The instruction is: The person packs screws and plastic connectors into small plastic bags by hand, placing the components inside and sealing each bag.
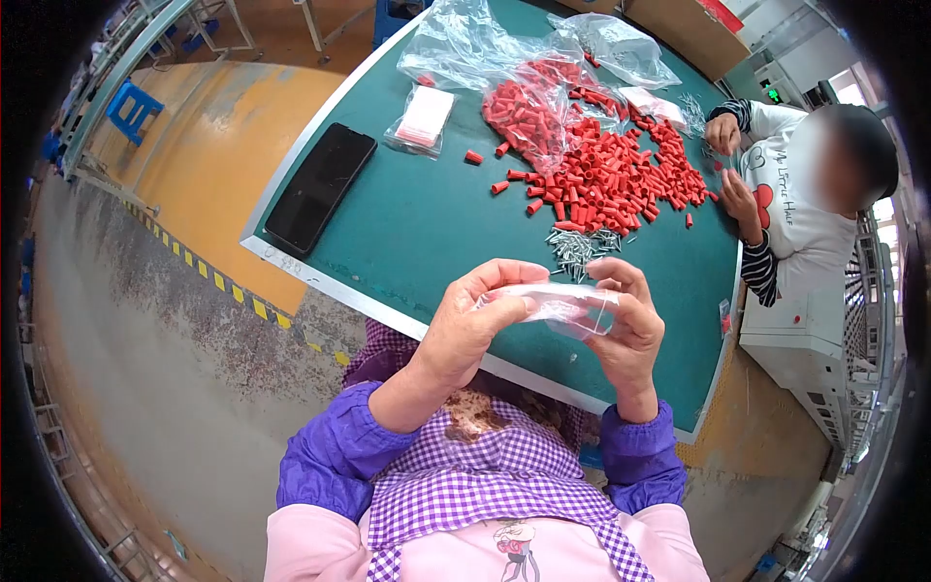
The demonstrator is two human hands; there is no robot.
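A small clear plastic bag [561,305] is stretched between my two hands, above the near edge of the green table [427,213]. My left hand [464,318] pinches one end of it between thumb and fingers. At the other end, my right hand [628,335] has its curled fingers on the bag. I cannot make out whether anything is inside it. Just beyond my hands lies a small heap of silver screws or nails [582,250]. Behind that spreads a big pile of short red plastic tubes [621,175], partly under a large clear bag [529,112].
A black phone [320,189] lies at the table's left edge, near a packet of white cards [424,116]. Across the right edge, another person [790,194] handles small parts. A cardboard box [689,34] stands at the back; a blue stool [134,109] is on the floor.
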